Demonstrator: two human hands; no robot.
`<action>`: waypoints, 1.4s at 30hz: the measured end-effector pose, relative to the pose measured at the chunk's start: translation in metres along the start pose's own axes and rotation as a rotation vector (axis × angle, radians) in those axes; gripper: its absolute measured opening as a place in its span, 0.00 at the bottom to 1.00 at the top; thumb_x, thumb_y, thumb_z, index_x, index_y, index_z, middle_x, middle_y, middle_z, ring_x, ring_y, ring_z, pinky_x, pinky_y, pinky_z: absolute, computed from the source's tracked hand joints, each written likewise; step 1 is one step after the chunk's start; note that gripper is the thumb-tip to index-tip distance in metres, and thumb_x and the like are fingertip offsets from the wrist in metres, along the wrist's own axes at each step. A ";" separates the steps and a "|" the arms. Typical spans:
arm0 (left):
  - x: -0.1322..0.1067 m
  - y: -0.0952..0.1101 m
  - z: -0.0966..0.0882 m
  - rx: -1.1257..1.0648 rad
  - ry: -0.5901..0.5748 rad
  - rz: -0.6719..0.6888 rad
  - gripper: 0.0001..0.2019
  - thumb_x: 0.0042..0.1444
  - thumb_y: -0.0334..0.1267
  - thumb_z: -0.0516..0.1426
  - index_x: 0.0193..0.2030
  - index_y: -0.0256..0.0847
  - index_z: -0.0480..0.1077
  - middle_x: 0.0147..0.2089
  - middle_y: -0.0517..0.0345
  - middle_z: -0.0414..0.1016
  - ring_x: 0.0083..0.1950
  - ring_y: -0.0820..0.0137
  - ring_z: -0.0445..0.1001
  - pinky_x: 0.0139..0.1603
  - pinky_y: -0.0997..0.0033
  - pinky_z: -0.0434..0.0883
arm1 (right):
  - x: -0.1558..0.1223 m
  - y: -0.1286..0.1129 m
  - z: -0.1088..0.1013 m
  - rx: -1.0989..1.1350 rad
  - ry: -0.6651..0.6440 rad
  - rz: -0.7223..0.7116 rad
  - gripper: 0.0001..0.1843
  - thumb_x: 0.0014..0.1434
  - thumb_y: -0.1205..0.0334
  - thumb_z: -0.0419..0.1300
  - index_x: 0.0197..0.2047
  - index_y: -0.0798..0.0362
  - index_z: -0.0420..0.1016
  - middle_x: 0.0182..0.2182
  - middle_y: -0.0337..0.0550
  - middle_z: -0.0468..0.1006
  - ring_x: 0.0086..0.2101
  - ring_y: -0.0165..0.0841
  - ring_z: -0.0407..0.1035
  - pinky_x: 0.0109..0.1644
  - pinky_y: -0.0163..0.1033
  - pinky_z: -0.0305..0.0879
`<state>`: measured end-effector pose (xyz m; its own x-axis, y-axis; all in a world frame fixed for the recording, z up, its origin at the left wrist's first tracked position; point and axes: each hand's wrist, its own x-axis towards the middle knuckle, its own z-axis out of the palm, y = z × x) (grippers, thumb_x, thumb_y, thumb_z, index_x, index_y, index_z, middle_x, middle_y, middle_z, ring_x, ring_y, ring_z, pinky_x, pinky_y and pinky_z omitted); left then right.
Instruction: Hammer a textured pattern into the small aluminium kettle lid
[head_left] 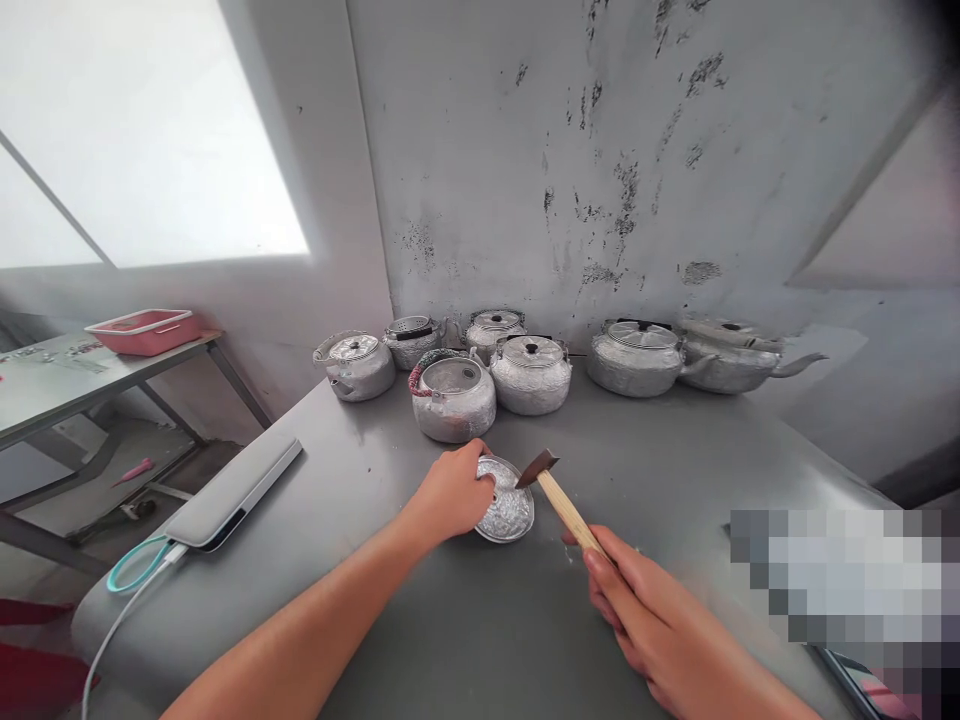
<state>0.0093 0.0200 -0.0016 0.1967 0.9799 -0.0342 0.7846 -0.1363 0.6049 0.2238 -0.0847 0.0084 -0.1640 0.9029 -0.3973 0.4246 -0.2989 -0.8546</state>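
My left hand [459, 488] grips the edge of a round, hammered silver lid [506, 512], thumb over its top. In my right hand [634, 600] is a hammer with a pale wooden handle [571, 515] and a dark metal head [537, 467]. That head is over the lid's right side; whether it touches the metal I cannot tell. Just behind the lid stands a lidless silver kettle [454, 410] with a red-and-green wrapped handle. Beside it is another kettle [532, 385] with its lid on.
More kettles stand along the wall, among them one at left [356, 370] and one at far right [731, 360]. A white power bank [232, 495] with a cable lies on the grey table [450, 640]. On a side table sits a pink basket [150, 335]. The right corner is pixelated.
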 end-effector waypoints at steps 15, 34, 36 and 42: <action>0.000 0.002 -0.017 -0.041 -0.147 0.061 0.12 0.53 0.31 0.50 0.41 0.44 0.70 0.39 0.58 0.77 0.38 0.67 0.71 0.32 0.73 0.61 | 0.000 0.016 -0.007 0.009 -0.050 0.010 0.22 0.69 0.38 0.41 0.34 0.46 0.57 0.26 0.29 0.51 0.20 0.25 0.42 0.16 0.31 0.42; 0.003 0.000 -0.023 -0.109 -0.294 0.028 0.15 0.50 0.33 0.55 0.45 0.42 0.73 0.43 0.57 0.79 0.41 0.66 0.74 0.35 0.75 0.66 | 0.002 0.018 -0.006 -0.177 0.007 -0.126 0.24 0.70 0.38 0.38 0.34 0.46 0.59 0.26 0.32 0.56 0.26 0.31 0.49 0.28 0.37 0.50; 0.003 0.000 -0.023 -0.096 -0.283 0.023 0.15 0.50 0.33 0.55 0.45 0.41 0.73 0.43 0.56 0.79 0.42 0.66 0.74 0.35 0.75 0.65 | 0.002 0.017 -0.006 -0.227 0.028 -0.152 0.24 0.70 0.39 0.38 0.34 0.46 0.60 0.27 0.33 0.60 0.27 0.32 0.52 0.30 0.37 0.52; 0.003 -0.002 -0.020 -0.078 -0.264 0.026 0.15 0.51 0.34 0.54 0.46 0.42 0.74 0.45 0.56 0.78 0.42 0.65 0.73 0.34 0.74 0.64 | 0.000 0.014 -0.006 -0.329 0.046 -0.142 0.24 0.70 0.39 0.37 0.39 0.45 0.65 0.29 0.35 0.67 0.30 0.33 0.59 0.34 0.37 0.56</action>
<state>-0.0039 0.0259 0.0131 0.3704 0.9030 -0.2176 0.7319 -0.1394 0.6670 0.2349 -0.0866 -0.0015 -0.2050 0.9434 -0.2609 0.6656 -0.0610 -0.7438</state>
